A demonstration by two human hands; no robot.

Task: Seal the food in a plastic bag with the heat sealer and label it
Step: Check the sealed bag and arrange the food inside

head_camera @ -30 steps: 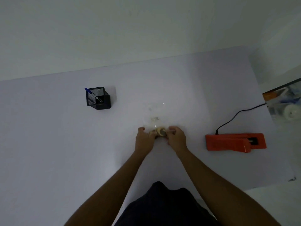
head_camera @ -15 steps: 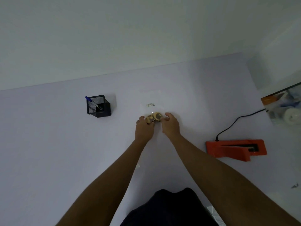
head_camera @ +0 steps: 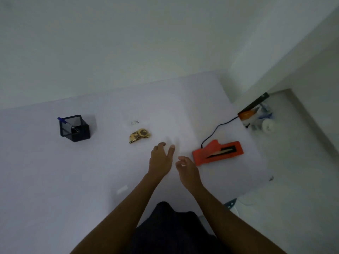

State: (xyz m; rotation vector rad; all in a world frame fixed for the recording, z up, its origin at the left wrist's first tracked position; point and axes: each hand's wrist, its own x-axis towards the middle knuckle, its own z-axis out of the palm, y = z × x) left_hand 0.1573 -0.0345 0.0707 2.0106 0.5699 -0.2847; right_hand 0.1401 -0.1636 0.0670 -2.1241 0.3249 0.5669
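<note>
A clear plastic bag with round biscuits (head_camera: 139, 135) lies on the white table (head_camera: 45, 180), a small printed strip near its far end. My left hand (head_camera: 160, 159) hovers right of and nearer than the bag, fingers spread and empty. My right hand (head_camera: 188, 169) is beside it, fingers loosely curled, holding nothing. The orange heat sealer (head_camera: 218, 152) sits to the right with its lid raised and a black cable (head_camera: 216, 130) running off the table. A small white label (head_camera: 122, 189) lies on the table near my left forearm.
A black mesh pen holder (head_camera: 75, 129) with a blue pen (head_camera: 63, 121) stands at the left. Beyond the table's right edge, a box with assorted items (head_camera: 256, 116) sits on the floor. A wall runs along the table's far edge.
Both hands have let go of the biscuit bag and pulled back to the right, toward the sealer. The bag now lies alone on the table. The camera view has shifted left.
</note>
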